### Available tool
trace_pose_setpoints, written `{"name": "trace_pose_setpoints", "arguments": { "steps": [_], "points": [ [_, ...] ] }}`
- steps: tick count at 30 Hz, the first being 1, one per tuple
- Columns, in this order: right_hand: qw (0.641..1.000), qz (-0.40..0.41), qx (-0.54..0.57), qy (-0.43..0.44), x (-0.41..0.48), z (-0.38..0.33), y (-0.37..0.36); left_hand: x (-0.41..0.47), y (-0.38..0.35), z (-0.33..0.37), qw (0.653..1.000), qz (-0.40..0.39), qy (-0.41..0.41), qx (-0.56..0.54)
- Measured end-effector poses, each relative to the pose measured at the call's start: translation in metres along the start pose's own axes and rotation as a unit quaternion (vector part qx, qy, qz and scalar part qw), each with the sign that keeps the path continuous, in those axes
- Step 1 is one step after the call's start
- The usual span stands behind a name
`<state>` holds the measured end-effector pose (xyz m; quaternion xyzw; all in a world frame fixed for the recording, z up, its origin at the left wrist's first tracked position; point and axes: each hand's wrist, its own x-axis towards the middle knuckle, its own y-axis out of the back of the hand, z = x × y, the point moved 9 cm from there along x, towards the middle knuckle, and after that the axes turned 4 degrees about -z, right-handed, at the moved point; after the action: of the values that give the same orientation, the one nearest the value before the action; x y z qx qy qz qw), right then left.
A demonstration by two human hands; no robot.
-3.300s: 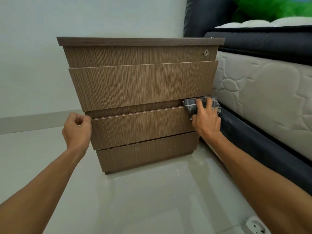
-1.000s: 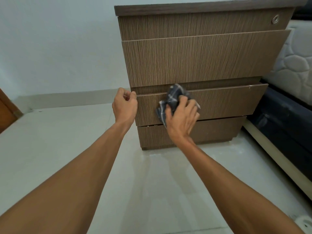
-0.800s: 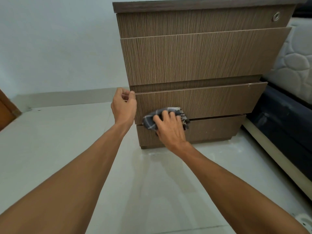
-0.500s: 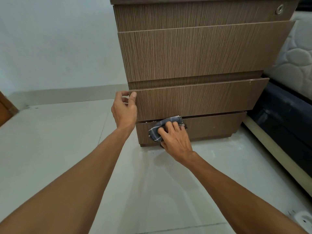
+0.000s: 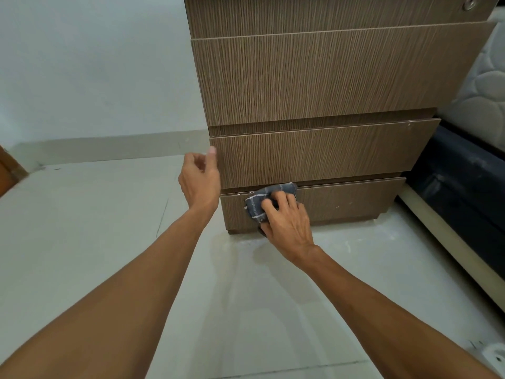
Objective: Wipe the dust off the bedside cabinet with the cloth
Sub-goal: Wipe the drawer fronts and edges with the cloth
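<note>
Pale glossy floor [image 5: 109, 242] fills the foreground and runs back to a plain light wall [image 5: 95, 64] with a low skirting band along its foot. Nearest the camera we see two bare forearms reaching forward from the lower corners. The right hand [image 5: 287, 222] lies low against the cabinet [image 5: 314, 86], its fingers [image 5: 276, 199] curled and closed over a dark grey cloth [image 5: 257, 206] with pale check lines; we note that the cloth is bunched and pressed onto the left part of the bottom panel [image 5: 349, 203], its upper fold reaching the gap beneath the lower drawer [image 5: 322, 154]. The left hand [image 5: 199, 179] hovers just beside that drawer's left edge, loosely cupped with fingers part-curled and holding nothing; whether a fingertip touches the edge we cannot tell. Small pale specks lie on the top edge of the bottom panel, left of the cloth. Above, we see a taller drawer front and, at the upper right corner, a round metal lock [image 5: 470, 1]. To the right of the cabinet stand a dark bed base [image 5: 464, 181] and a quilted white mattress [image 5: 486, 86]. A white object at the lower right corner is cut off by the frame.
</note>
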<state>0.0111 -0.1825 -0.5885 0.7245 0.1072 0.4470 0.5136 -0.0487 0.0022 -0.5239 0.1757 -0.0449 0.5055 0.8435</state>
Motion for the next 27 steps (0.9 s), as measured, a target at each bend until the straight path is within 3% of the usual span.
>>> {"name": "trace_pose_setpoints", "arguments": {
  "steps": [3, 7, 9, 17, 27],
  "points": [
    [0.999, 0.029, 0.014, 0.011, 0.003, -0.006, 0.004, -0.007, 0.003, -0.043, 0.997, -0.014, 0.068, 0.027],
    [0.997, 0.024, 0.02, 0.074, 0.017, -0.031, -0.003, -0.021, -0.015, -0.081, 0.978, -0.168, 0.067, 0.103],
    [0.994, 0.002, 0.005, 0.108, 0.025, -0.047, -0.013, -0.026, -0.021, -0.086, 0.972, -0.208, 0.06, 0.094],
    [0.994, 0.007, 0.02, 0.109, 0.022, -0.052, -0.025, -0.02, -0.024, -0.082, 0.979, -0.197, -0.01, 0.059],
    [0.992, -0.015, 0.022, 0.125, 0.015, -0.059, -0.026, -0.03, -0.02, -0.086, 0.979, -0.194, 0.002, 0.055]
  ]
}}
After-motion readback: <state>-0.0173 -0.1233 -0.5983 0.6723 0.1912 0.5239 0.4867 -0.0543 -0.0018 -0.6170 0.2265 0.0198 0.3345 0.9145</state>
